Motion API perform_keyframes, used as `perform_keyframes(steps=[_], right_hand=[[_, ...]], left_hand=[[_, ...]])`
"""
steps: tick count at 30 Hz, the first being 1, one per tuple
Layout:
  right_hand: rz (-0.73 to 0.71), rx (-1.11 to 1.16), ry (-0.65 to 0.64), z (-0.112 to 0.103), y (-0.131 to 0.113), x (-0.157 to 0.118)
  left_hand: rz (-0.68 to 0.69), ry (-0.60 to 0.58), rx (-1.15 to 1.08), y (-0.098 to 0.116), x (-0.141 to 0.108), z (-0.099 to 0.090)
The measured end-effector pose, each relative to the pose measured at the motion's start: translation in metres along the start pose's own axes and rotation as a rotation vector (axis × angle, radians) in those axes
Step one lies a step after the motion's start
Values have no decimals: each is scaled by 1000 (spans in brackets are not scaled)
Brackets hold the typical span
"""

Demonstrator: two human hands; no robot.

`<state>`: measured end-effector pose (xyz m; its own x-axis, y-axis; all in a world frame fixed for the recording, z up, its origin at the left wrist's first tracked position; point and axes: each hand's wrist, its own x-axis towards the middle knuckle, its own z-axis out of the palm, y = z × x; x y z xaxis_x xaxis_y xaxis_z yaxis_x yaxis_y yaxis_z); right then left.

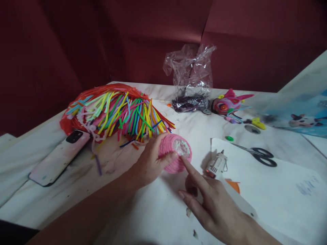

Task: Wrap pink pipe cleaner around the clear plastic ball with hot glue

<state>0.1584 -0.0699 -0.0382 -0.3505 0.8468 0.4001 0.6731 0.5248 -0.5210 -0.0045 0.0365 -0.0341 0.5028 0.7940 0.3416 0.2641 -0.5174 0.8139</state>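
My left hand (154, 158) is closed round a pink ball-like piece (167, 166) that looks wound with fuzzy pipe cleaner. A round, whitish, clear-looking patch shows on its face, and my left thumb lies across the lower rim of that patch. The index finger of my right hand (211, 199) is stretched out, its tip at the patch's lower edge, apparently touching it. The right thumb stands apart and the other right fingers are curled, with nothing seen in them. To the right of the ball lies a small white glue gun (216, 164).
A red bag (112, 87) spills many-coloured pipe cleaners (127, 117) at back left, beside a phone (60, 158). Behind stand a clear plastic bag (192, 71) and a pink fish-like figure (226, 105). Black-handled scissors (263, 156) lie on white paper (286, 190) at right, near a green button (229, 138).
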Motion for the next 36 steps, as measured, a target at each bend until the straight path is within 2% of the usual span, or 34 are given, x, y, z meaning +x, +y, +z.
perform_keyframes(steps=[6, 13, 28, 33, 36], right_hand=[[-57, 9, -5, 4, 1, 1], [-19, 21, 28, 4, -2, 2], [-91, -140, -24, 8, 0, 2], [-192, -115, 22, 5, -4, 1], [-227, -40, 129, -1, -2, -2]], left_hand=[[26, 3, 17, -4, 0, 2], [23, -10, 24, -1, 0, 2], [28, 6, 58, 0, 2, 4], [-25, 6, -38, 1, 4, 3], [-53, -9, -82, -2, 5, 0]])
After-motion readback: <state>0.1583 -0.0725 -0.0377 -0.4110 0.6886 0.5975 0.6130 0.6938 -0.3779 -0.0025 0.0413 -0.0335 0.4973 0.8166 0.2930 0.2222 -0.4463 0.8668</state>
